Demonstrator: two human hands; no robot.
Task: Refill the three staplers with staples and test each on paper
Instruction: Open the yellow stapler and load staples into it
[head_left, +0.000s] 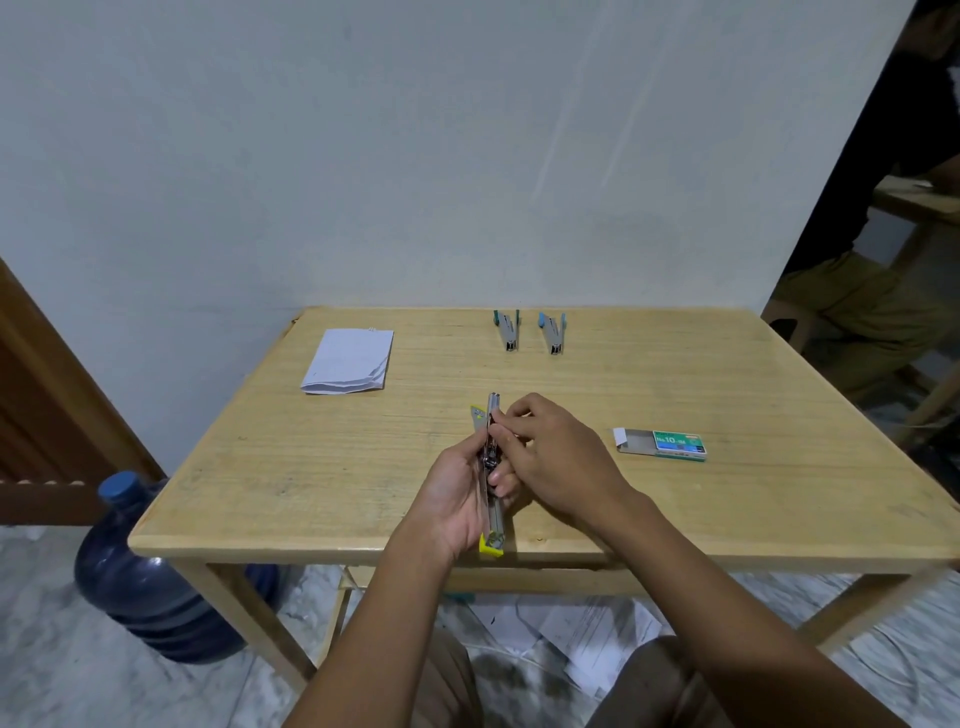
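Note:
A yellow stapler (491, 540) lies swung open lengthwise over the table's near middle, held in my left hand (454, 496). My right hand (553, 454) pinches at its metal magazine near the top; whether staples sit between the fingertips is hidden. Two blue staplers (507, 330) (551, 332) lie side by side at the far edge. A folded stack of white paper (349, 361) rests at the far left. The green staple box (665, 445) lies to the right with its tray slid out.
The wooden table (311, 467) stands against a pale wall. A blue water jug (150, 571) sits on the floor at its left leg. Loose papers lie under the table. Another person sits at the far right by a second table.

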